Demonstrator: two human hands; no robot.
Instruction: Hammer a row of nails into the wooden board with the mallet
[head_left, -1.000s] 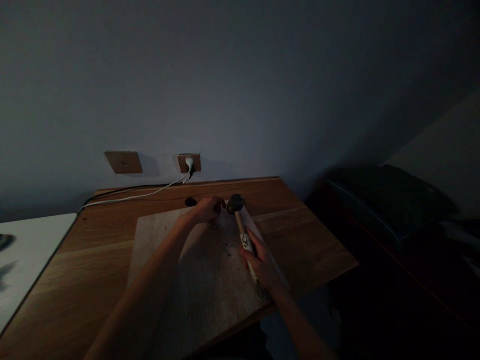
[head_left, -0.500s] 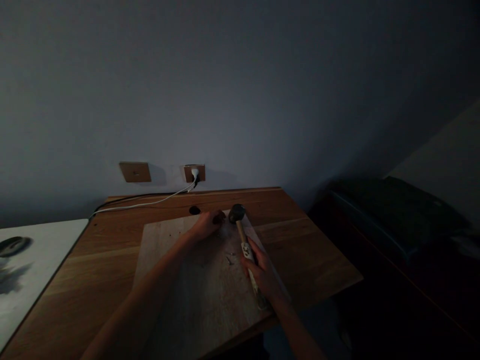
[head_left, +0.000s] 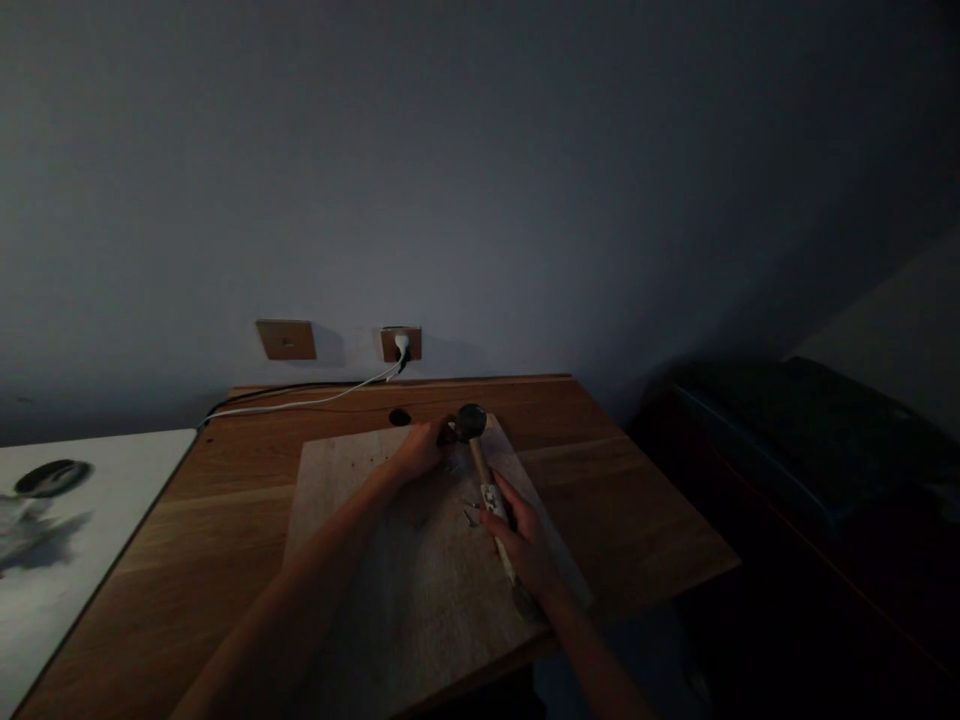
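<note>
Two bare hands work over a pale wooden board [head_left: 405, 600] that lies on a brown wooden table [head_left: 187, 540], with its near edge reaching past the table's front edge. The right hand [head_left: 523, 547] is over the board's right half. Its fingers are wrapped fully round the light handle of a hammer [head_left: 484, 475], gripping the lower part of the shaft. The handle runs from there toward the board's far edge, and the dark head sits low over the far right corner. Whether the head touches the board cannot be told in this dim light.

The left hand [head_left: 424, 448] lies at the board's far edge, just left of the hammer head and almost touching it. Its fingertips are drawn together toward the head. Whether they pinch anything is too dark to tell. The left forearm crosses the board on a slant from its near left corner.

A few small metal pieces [head_left: 471, 514] lie on the board near its middle, just left of the hammer handle. Beyond the board's far edge there is a dark round hole [head_left: 400, 416] in the tabletop. Farther back, a white cable [head_left: 315, 400] runs along the table to a plug in a wall socket [head_left: 401, 343], and a blank wall plate [head_left: 286, 340] sits to the left of the socket. Well left of the board is a white surface [head_left: 90, 560], and well right of it is dark furniture [head_left: 810, 440].
</note>
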